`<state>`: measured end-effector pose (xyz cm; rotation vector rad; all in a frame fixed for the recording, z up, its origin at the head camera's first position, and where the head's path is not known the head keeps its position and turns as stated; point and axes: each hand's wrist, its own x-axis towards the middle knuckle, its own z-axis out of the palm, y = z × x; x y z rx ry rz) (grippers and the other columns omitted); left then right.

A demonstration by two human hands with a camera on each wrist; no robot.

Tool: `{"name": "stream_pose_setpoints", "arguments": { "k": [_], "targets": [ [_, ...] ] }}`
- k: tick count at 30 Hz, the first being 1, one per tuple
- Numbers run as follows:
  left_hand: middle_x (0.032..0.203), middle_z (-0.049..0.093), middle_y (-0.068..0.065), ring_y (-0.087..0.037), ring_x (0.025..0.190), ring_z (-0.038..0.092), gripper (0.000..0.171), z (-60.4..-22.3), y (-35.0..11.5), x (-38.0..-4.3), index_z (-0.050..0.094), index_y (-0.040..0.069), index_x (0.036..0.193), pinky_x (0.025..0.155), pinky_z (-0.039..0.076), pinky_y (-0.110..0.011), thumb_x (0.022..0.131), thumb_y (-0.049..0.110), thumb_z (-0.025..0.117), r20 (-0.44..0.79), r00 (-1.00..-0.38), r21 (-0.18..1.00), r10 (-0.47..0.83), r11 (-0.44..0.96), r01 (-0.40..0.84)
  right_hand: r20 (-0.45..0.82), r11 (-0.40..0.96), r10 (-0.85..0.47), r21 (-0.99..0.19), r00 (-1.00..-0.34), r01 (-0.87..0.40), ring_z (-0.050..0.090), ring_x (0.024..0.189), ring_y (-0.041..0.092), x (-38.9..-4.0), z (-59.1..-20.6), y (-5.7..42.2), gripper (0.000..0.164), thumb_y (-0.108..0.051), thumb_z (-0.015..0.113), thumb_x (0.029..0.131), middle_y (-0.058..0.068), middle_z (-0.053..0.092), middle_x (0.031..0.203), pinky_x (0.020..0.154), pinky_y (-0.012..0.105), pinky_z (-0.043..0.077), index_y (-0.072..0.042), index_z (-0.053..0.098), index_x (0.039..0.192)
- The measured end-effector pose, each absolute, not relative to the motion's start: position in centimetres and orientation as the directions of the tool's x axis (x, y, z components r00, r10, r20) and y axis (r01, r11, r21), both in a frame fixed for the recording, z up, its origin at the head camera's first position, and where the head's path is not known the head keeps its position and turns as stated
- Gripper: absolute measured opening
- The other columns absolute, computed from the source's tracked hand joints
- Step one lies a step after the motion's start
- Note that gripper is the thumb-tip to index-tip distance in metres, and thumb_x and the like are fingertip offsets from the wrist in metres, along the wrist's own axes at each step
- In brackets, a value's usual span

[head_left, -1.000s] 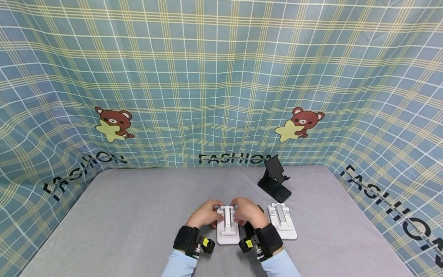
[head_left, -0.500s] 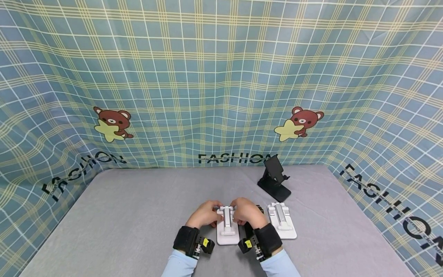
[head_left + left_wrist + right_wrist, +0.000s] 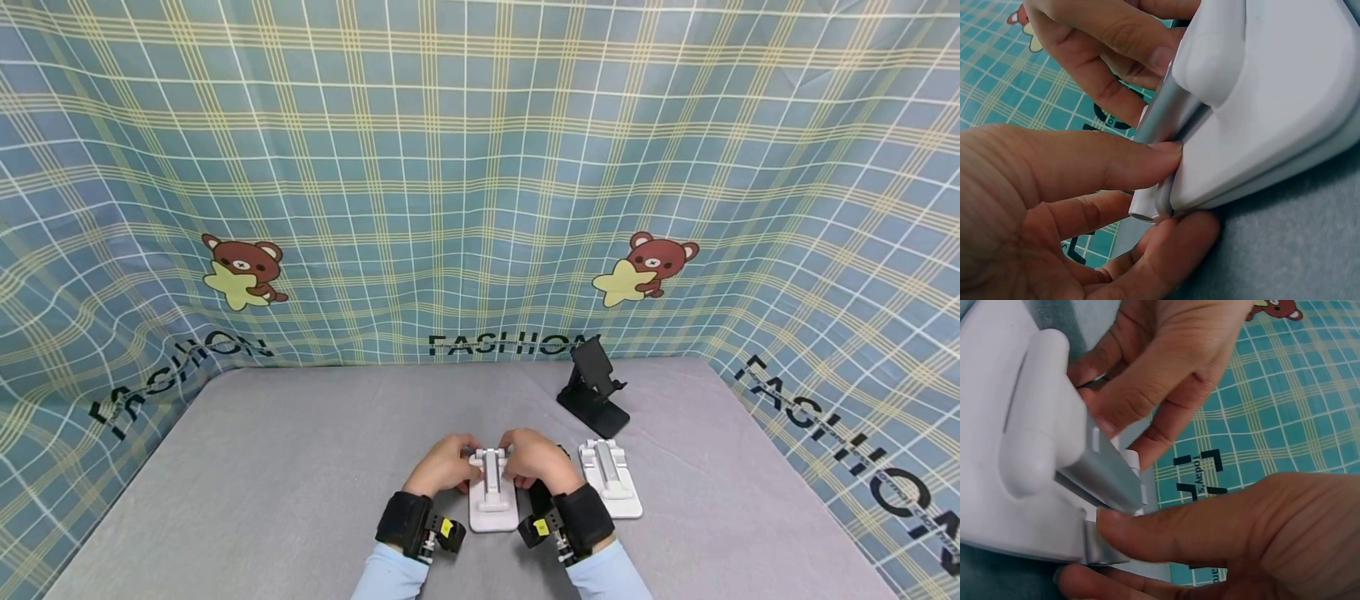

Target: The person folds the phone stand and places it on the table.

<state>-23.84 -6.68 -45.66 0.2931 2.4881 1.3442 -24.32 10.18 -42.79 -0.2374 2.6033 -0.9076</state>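
A white folding phone stand (image 3: 493, 521) lies folded in front of me, its base toward me and its hinged end away. My left hand (image 3: 444, 464) pinches the far left corner; in the left wrist view the thumb presses the edge beside the grey arm (image 3: 1169, 115) and a finger sits under the base. On the far right corner, my right hand (image 3: 538, 458) does the same: the right wrist view has its thumb at the silver edge (image 3: 1100, 544) and a finger below. The undersides of the fingers are partly hidden by the stand.
Right of my hand lies a second white folded phone stand (image 3: 622, 502). Behind it a black phone stand (image 3: 592, 408) stands unfolded. A black object (image 3: 540, 498) is mostly hidden under my right wrist. A checked curtain (image 3: 465, 208) closes off the grey table's (image 3: 300, 483) back and sides.
Both hands keep their hold at the far corners of the white phone stand. The stand's near edge sits very slightly lower in the head view; the other stands stay put.
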Motion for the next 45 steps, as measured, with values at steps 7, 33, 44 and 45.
{"name": "stream_pose_setpoints", "arguments": {
  "k": [7, 33, 44, 45],
  "targets": [
    [0.068, 0.060, -0.006, -0.020, 0.057, 0.062, 0.035, -45.6, -6.3, -24.0, 0.062, -0.002, 0.110, 0.054, 0.054, -0.033, 0.076, -0.002, 0.068, -0.175, -0.935, 0.834, 0.310, 0.551, 0.027, -0.258, 0.732, -0.288, -0.680, -0.922, -0.039, 0.063, 0.062, 0.024, -24.3, -42.3, 11.5, 0.032, -0.002, 0.071, 0.078, 0.009, 0.064, 0.071, 0.056, 0.034, 0.054, -0.001, 0.064, 0.109],
    [0.137, 0.045, -0.022, -0.037, 0.120, 0.050, 0.058, -41.8, -0.8, -26.1, 0.035, 0.009, 0.145, 0.095, 0.046, -0.049, 0.092, 0.017, 0.059, 0.054, -0.941, 0.959, 0.335, 0.247, 0.143, 0.048, 0.724, -0.269, -0.648, -0.962, -0.235, 0.061, 0.089, 0.028, -27.7, -35.3, 22.6, 0.038, -0.016, 0.059, 0.093, 0.021, 0.062, 0.108, 0.075, 0.040, 0.050, 0.004, 0.055, 0.125],
    [0.151, 0.028, -0.019, -0.029, 0.125, 0.051, 0.074, -44.4, 6.1, -30.7, 0.018, 0.033, 0.150, 0.099, 0.045, -0.039, 0.092, 0.021, 0.062, 0.012, -0.928, 0.970, 0.373, -0.231, -0.081, 0.162, 0.536, -0.065, -0.827, -0.985, -0.171, 0.038, 0.131, 0.037, -36.3, -42.7, 29.2, 0.069, -0.049, 0.055, 0.093, 0.019, 0.035, 0.147, 0.094, 0.063, 0.035, -0.022, 0.028, 0.150],
    [0.152, 0.028, -0.018, -0.027, 0.124, 0.051, 0.075, -44.8, 6.4, -31.1, 0.017, 0.036, 0.150, 0.099, 0.046, -0.038, 0.092, 0.022, 0.063, 0.017, -0.925, 0.964, 0.380, -0.251, -0.086, 0.154, 0.528, -0.043, -0.835, -0.987, -0.153, 0.036, 0.132, 0.037, -37.8, -44.3, 30.0, 0.071, -0.052, 0.055, 0.092, 0.017, 0.032, 0.149, 0.088, 0.065, 0.036, -0.026, 0.024, 0.151]
  ]
}}
